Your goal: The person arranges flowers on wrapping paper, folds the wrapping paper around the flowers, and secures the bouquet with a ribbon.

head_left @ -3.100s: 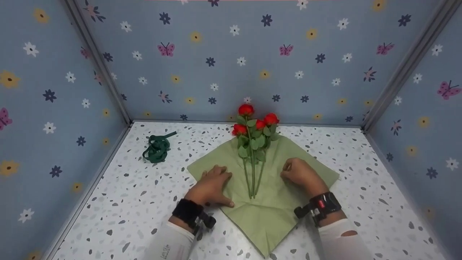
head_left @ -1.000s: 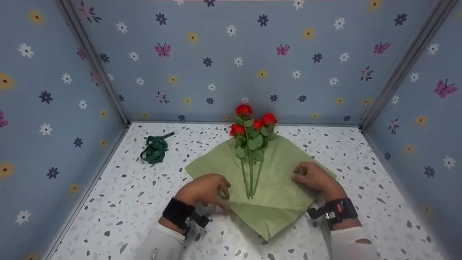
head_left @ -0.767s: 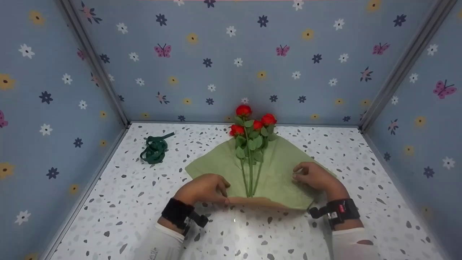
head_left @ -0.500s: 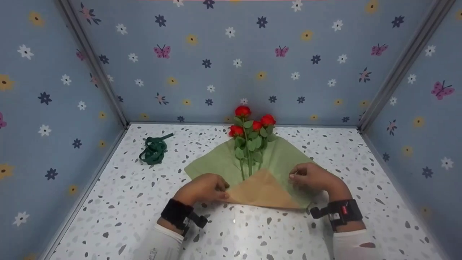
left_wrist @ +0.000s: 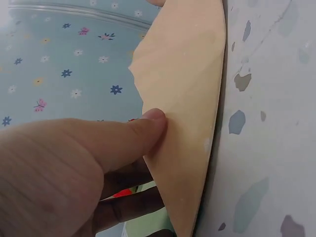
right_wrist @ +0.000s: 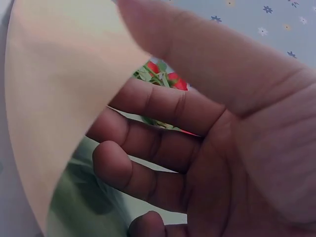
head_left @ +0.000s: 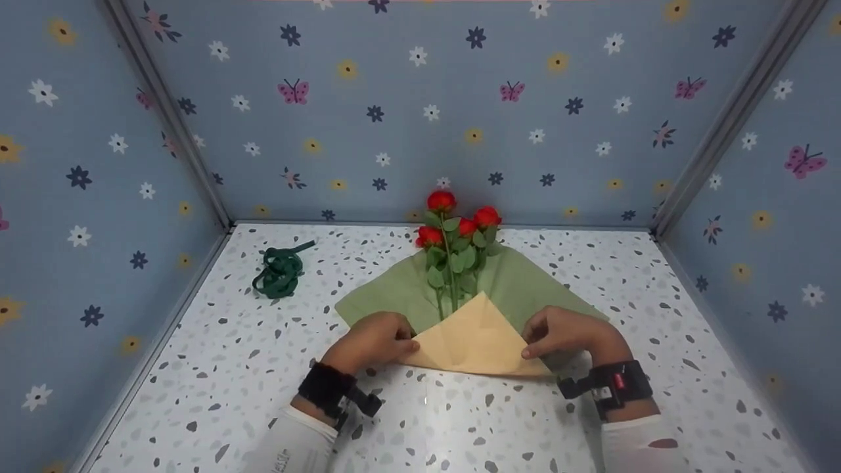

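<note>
Several red roses (head_left: 441, 201) with green leaves lie on a sheet of green wrapping paper (head_left: 387, 292). The paper's near corner is folded up, showing its tan underside (head_left: 476, 341) and covering the lower stems. My left hand (head_left: 376, 338) pinches the left side of this fold; in the left wrist view the thumb (left_wrist: 143, 129) lies on the tan face with fingers behind. At the fold's right side is my right hand (head_left: 570, 332). Its thumb (right_wrist: 148, 29) rests on the tan face in the right wrist view, and curled fingers (right_wrist: 163, 103) reach behind the edge.
A loose tangle of dark green ribbon (head_left: 281, 272) lies on the left of the speckled white tabletop (head_left: 427, 427). Blue patterned walls (head_left: 420, 85) enclose the back and both sides, and the rose heads lie close to the back one.
The paper's near corner, pointing toward me before, has been folded up over the stems, turning its tan side uppermost. My right hand has come onto the fold's right edge.
</note>
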Demonstrator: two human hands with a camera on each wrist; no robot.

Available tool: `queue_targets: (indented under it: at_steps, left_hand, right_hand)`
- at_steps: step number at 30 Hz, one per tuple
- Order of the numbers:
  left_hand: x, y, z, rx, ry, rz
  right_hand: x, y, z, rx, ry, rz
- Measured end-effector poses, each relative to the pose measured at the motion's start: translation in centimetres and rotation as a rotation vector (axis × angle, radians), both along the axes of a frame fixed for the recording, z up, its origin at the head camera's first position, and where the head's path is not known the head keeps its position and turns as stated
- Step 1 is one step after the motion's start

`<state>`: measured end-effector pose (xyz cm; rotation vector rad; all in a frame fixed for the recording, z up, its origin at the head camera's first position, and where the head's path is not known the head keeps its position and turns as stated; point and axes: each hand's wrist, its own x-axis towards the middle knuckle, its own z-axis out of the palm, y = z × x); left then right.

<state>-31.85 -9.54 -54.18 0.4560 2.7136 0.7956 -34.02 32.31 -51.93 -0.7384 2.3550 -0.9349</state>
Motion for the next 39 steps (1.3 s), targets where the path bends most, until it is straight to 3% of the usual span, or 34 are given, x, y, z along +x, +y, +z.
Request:
queue_targets:
  at_steps: [10, 19, 27, 39]
  left_hand:
    - [0.3, 0.1, 0.0, -0.002, 0.042, -0.008]
    - [0.1, 0.2, 0.0, -0.045, 0.057, -0.038]
    - [0.0, 0.0, -0.5, -0.114, 0.191, -0.087]
    - [0.0, -2.4, -0.4, -0.046, 0.175, -0.121]
  right_hand:
    - [0.4, -0.6, -0.4, 0.105, -0.01, -0.046]
    - [0.5, -1.3, -0.9, 0.19, -0.009, -0.146]
    - [0.8, -2.2, -0.5, 0.224, -0.013, -0.17]
    - [2.0, -3.4, -0.3, 0.248, 0.084, -0.134]
